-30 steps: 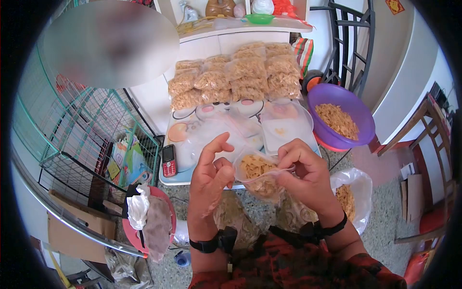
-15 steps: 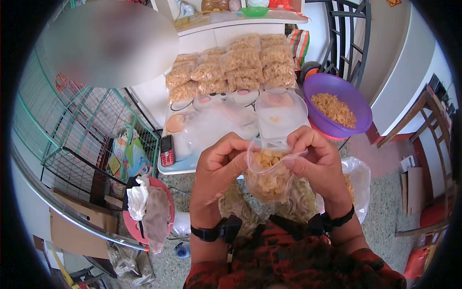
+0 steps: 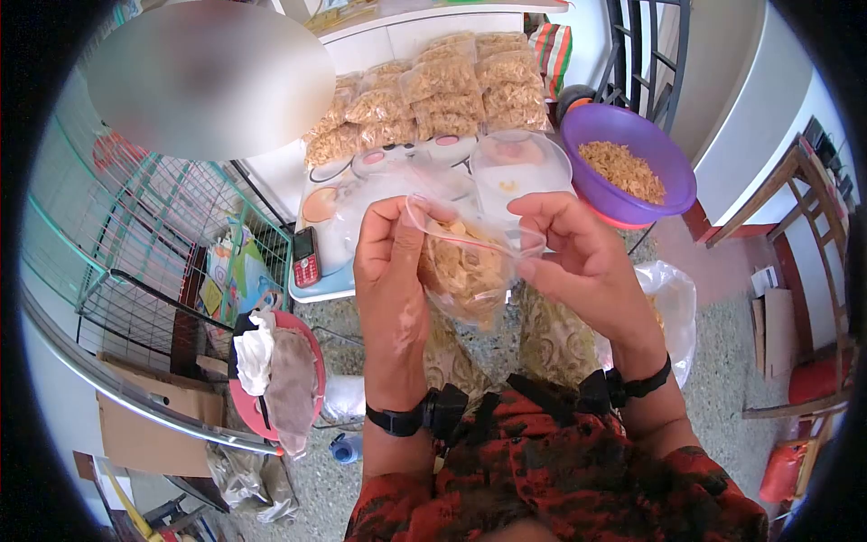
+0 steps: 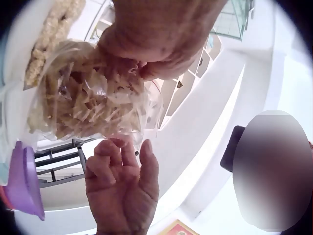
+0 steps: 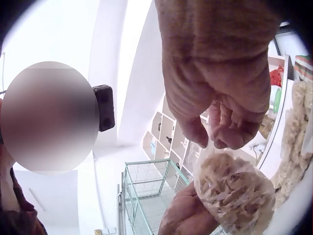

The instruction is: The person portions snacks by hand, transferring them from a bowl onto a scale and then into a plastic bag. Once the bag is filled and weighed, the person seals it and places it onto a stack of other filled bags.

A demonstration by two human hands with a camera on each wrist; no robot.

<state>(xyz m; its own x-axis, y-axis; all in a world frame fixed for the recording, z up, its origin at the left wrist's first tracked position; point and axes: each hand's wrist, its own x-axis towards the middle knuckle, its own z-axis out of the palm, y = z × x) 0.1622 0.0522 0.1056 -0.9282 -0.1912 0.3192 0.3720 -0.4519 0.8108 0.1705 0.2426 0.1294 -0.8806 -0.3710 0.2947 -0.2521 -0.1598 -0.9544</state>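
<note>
A clear zip bag (image 3: pixel 465 271) of tan, dried, flake-like pieces is held up over the lap, a red line along its mouth. My left hand (image 3: pixel 390 257) grips its left side, thumb in front near the mouth. At the opposite corner of the mouth is my right hand (image 3: pixel 582 262), bag film between its thumb and fingers and the index finger raised apart. In the right wrist view the bag's film rises to the right hand's fingertips (image 5: pixel 227 139). The left wrist view shows the packed pieces through the plastic, below the left hand.
Filled bags (image 3: pixel 442 90) stand stacked at the back of the low table (image 3: pixel 316 291). Flat plastic bags, a clear container (image 3: pixel 524 185) and a phone (image 3: pixel 306 257) lie nearer. Right of it are a purple basin (image 3: pixel 664 199) of pieces and a white sack (image 3: pixel 673 298). A wire cage (image 3: pixel 153 262) stands left.
The left hand, open beside the bag at first, now grips its left side. Both hands and the bag have moved up in the head view, and the bag has tilted.
</note>
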